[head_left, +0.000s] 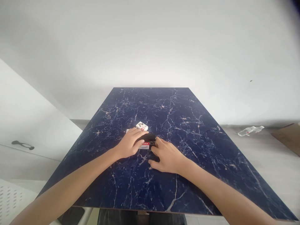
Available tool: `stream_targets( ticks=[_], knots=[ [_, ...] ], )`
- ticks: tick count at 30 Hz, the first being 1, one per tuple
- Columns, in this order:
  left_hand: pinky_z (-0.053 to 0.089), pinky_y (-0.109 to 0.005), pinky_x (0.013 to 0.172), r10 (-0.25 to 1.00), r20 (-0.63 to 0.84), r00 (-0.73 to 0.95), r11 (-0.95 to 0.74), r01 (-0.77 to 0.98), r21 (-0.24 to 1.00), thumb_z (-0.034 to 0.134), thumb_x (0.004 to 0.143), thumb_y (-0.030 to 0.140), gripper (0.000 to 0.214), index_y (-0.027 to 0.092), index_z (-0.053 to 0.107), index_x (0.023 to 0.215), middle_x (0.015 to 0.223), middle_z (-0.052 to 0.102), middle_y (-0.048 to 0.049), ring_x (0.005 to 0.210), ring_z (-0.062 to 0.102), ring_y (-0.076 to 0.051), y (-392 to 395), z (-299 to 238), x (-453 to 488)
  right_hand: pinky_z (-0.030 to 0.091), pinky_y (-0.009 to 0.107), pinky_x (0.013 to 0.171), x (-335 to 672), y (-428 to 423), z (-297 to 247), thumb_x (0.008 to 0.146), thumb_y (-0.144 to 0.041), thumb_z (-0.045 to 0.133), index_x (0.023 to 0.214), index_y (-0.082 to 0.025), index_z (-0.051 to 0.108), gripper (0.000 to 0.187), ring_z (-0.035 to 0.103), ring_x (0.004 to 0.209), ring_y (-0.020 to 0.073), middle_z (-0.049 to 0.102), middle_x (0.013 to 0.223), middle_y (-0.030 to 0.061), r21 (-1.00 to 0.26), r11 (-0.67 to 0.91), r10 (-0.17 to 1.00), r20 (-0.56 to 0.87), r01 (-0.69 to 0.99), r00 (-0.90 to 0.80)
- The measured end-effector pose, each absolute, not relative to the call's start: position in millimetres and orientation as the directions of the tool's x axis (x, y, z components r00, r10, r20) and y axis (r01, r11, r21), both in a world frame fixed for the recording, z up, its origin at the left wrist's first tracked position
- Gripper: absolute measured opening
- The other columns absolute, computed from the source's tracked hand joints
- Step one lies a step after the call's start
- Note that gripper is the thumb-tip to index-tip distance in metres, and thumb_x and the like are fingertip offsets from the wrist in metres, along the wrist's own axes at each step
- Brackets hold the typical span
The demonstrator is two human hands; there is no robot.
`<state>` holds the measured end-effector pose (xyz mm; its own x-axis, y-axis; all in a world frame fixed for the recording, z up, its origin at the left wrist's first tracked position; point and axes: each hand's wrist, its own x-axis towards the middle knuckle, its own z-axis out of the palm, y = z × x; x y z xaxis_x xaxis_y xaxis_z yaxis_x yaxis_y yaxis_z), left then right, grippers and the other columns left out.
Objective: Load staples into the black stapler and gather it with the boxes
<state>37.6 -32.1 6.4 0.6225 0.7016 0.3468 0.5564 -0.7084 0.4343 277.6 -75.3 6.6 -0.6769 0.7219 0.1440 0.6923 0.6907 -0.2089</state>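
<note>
A black object that looks like a stapler (pixel 148 137) lies near the middle of the table, its lower parts mostly covered by fingers. My left hand (pixel 128 143) closes around its left side, thumb in front and fingers behind. At the right end, my right hand (pixel 167 155) has its fingers curled onto the stapler, near a shiny metal strip. Under and in front of the stapler shows a red and white box (pixel 144 146), partly hidden by my left thumb. A small white printed box (pixel 142 126) sits just behind my left fingers.
The dark blue marbled table (pixel 164 106) reaches back to a white wall. On the floor to the right lie clear plastic bottles (pixel 250 131) beside a cardboard box (pixel 288 137). A white cabinet with a dark handle (pixel 22 145) stands to the left.
</note>
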Motion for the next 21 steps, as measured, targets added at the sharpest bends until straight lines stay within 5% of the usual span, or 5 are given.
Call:
stream_targets(
  ticks=[10, 15, 21],
  knots=[
    [0.051, -0.044, 0.094, 0.696, 0.351, 0.627, -0.707, 0.509, 0.492, 0.047, 0.101, 0.027, 0.04, 0.023, 0.053, 0.14, 0.121, 0.067, -0.0091, 0.107, 0.059, -0.026, -31.1, 4.6, 36.6, 0.029, 0.027, 0.056, 276.0, -75.0, 6.5, 0.086, -0.054, 0.065, 0.074, -0.016, 0.06, 0.04, 0.042, 0.065, 0.0131, 0.048, 0.086, 0.0044, -0.336, 0.678, 0.724, 0.154, 0.654, -0.672],
    [0.051, -0.046, 0.101, 0.709, 0.405, 0.577, -0.698, 0.491, 0.522, 0.048, 0.101, 0.027, 0.038, 0.024, 0.053, 0.138, 0.126, 0.064, -0.0103, 0.116, 0.059, -0.026, -32.3, 3.8, 38.5, 0.03, 0.025, 0.057, 278.0, -64.1, 0.8, 0.09, -0.037, 0.064, 0.071, -0.017, 0.052, 0.03, 0.039, 0.06, 0.0093, 0.052, 0.085, 0.0017, -0.403, 0.611, 0.789, 0.236, 0.682, -0.567],
    [0.041, -0.056, 0.115, 0.609, 0.299, 0.735, -0.734, 0.378, 0.565, 0.061, 0.094, 0.033, 0.067, 0.027, 0.032, 0.155, 0.158, 0.036, -0.0154, 0.144, 0.04, -0.035, -49.6, 12.3, 36.1, 0.034, 0.027, 0.06, 286.7, -49.8, -10.0, 0.097, -0.029, 0.053, 0.068, -0.019, 0.056, 0.031, 0.049, 0.058, 0.0116, 0.056, 0.065, -0.0011, -0.48, 0.554, 0.83, 0.263, 0.68, -0.491]
  ],
)
